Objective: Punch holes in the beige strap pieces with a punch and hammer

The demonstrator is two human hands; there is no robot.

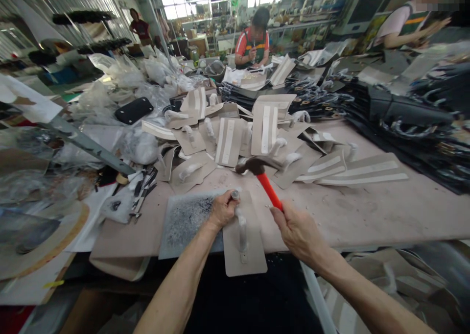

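My left hand (222, 209) is closed round a short metal punch (235, 195), its round top end showing above the fingers. Under it lies a flat grey-beige bag panel (253, 255) with a plastic-wrapped handle (242, 231) fixed along its middle. That panel overlaps a scuffed grey plate (183, 226) and sticks out over the table's front edge. In my right hand (299, 228) is a claw hammer (270, 189) with a red-orange handle, held up to the right of the punch. Its dark head is raised above the table, apart from the punch. The punch's lower end is hidden.
More beige panels (229, 140) with handles and white strips are heaped behind. Black bags (404, 108) are stacked at right. Plastic wrapping (121, 89), a metal post (88, 145) and hand tools (141, 194) occupy the left. A co-worker (253, 40) sits across the table; another person stands at right.
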